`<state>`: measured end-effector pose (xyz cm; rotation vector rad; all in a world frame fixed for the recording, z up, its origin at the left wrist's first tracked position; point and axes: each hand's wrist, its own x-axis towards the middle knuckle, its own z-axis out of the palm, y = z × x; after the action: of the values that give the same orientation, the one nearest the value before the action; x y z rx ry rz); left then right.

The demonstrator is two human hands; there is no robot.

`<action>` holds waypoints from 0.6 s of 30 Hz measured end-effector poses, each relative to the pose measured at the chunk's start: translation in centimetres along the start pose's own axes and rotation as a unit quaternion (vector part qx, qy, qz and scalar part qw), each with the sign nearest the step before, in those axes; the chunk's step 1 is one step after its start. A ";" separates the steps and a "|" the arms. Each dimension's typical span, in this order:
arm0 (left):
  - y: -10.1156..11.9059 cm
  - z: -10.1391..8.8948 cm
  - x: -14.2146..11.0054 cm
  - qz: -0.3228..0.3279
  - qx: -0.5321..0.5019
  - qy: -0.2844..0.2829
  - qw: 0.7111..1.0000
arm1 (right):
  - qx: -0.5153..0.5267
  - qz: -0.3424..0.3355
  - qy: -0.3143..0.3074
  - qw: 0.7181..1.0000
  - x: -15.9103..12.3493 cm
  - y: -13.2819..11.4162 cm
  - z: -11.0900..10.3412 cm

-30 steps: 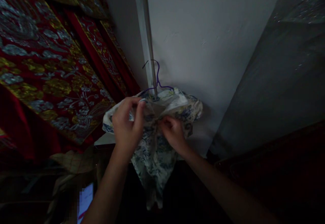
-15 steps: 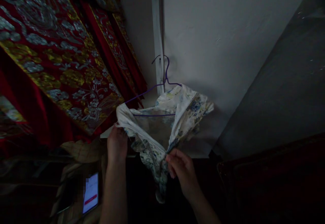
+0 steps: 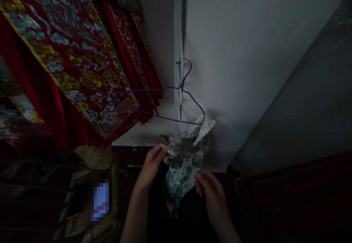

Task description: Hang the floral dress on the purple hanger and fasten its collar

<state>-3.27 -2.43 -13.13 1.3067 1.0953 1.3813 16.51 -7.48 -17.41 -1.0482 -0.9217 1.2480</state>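
Observation:
A thin white shirt (image 3: 183, 177) with a blue and yellow floral print hangs by one shoulder from the right end of a purple wire hanger (image 3: 165, 88). The hanger's left arm is bare and tips upward. My left hand (image 3: 152, 162) is closed in a pinch on the shirt's loose upper left edge, below the hanger. Lower on the right, my right hand (image 3: 209, 186) has its fingers curled together at the shirt's right edge, pinching the cloth there. The shirt sags in folds between both hands, its lower end dangling in shadow.
The hanger hooks at a pale vertical strip (image 3: 178, 26) along the white wall (image 3: 233, 52). Red cloth (image 3: 90, 59) embroidered in gold and silver hangs at the left. A lit phone (image 3: 101, 200) lies on a wooden stool (image 3: 79, 221) at lower left.
The shirt's left shoulder has come off the hanger, and the cloth has dropped. My left hand moved right with that edge; my right hand shifted slightly right. The hanger swung and tilted.

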 end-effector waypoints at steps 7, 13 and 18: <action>3.8 3.8 -2.1 0.016 -0.160 -0.039 0.986 | -0.112 -0.124 -0.029 0.986 0.6 -0.4 -0.2; 5.3 5.4 -2.8 0.027 -0.179 -0.033 0.983 | -0.119 -0.147 -0.132 0.973 0.1 -2.7 0.7; 5.4 4.8 -2.4 0.064 -0.066 0.050 0.994 | -0.141 -0.141 -0.119 0.973 -0.2 -4.1 2.2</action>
<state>1.34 -5.73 -8.12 1.2417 0.9816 1.6021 15.51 -7.48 -12.85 -0.9557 -1.4141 1.0375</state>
